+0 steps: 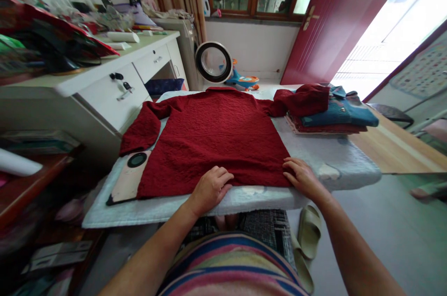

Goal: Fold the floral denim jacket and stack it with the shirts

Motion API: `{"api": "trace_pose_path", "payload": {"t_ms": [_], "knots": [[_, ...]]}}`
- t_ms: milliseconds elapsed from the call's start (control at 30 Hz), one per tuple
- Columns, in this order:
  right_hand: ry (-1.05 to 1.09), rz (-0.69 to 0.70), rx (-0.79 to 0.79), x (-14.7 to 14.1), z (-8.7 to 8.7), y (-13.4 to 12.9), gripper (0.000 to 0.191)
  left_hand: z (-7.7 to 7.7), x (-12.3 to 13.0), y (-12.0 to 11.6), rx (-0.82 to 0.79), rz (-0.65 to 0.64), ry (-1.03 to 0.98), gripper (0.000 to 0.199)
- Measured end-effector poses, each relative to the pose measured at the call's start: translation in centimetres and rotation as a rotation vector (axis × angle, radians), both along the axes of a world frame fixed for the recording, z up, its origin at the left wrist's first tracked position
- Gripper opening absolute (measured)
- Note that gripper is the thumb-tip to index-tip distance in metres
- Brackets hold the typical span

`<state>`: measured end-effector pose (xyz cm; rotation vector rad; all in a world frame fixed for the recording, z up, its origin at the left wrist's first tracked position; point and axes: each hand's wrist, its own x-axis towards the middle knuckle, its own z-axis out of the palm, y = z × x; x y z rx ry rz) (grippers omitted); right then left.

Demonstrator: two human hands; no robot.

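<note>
A dark red long-sleeved garment (220, 133) is spread flat on a table with a pale quilted cover (324, 158). Its collar points away from me and its hem lies nearest me. My left hand (212, 189) rests at the middle of the hem, fingers loosely curled on the cloth; whether they pinch it is hard to tell. At the hem's right corner, my right hand (303, 176) touches the edge with its fingers apart. The right sleeve lies over a stack of folded clothes (337, 114), with a blue denim piece on top.
A white desk (104, 86) with clutter stands at the left. Under the garment's left corner lies a beige panel (127, 177) with a dark round spot. Green slippers (309, 231) are on the floor, and a red door (335, 21) stands open behind.
</note>
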<state>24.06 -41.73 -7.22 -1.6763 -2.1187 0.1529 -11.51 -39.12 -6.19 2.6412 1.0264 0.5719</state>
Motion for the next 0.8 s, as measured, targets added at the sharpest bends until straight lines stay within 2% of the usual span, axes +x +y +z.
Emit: {"api": "trace_pose_path", "payload": {"t_ms": [133,233,300,400,500,633,800], "knots": [[-0.099,-0.035,-0.029,-0.9,1.4,0.4,0.009,0.2,-0.4,-0.3,0.027,0.03,0.017,0.017],[-0.126,-0.059,-0.013,-3.5,2.8,1.6,0.009,0.5,-0.5,-0.7,0.046,0.07,0.049,0.022],[-0.054,0.02,0.027,-6.0,3.2,2.6,0.012,0.6,-0.5,-0.7,0.035,0.086,0.067,0.021],[0.071,0.143,0.07,-9.4,2.2,4.0,0.021,0.7,-0.7,-0.4,-0.018,0.077,0.06,0.015],[0.083,0.164,0.065,-11.2,0.3,4.7,0.031,0.7,-1.2,-0.1,-0.068,0.051,0.01,0.013],[0.032,0.17,0.072,-11.4,-1.5,4.8,0.039,0.6,-2.2,0.0,-0.085,0.056,-0.051,0.016],[0.049,0.176,0.071,-11.1,-1.3,5.0,0.038,0.9,-3.4,0.2,-0.111,0.012,-0.061,0.028]]}}
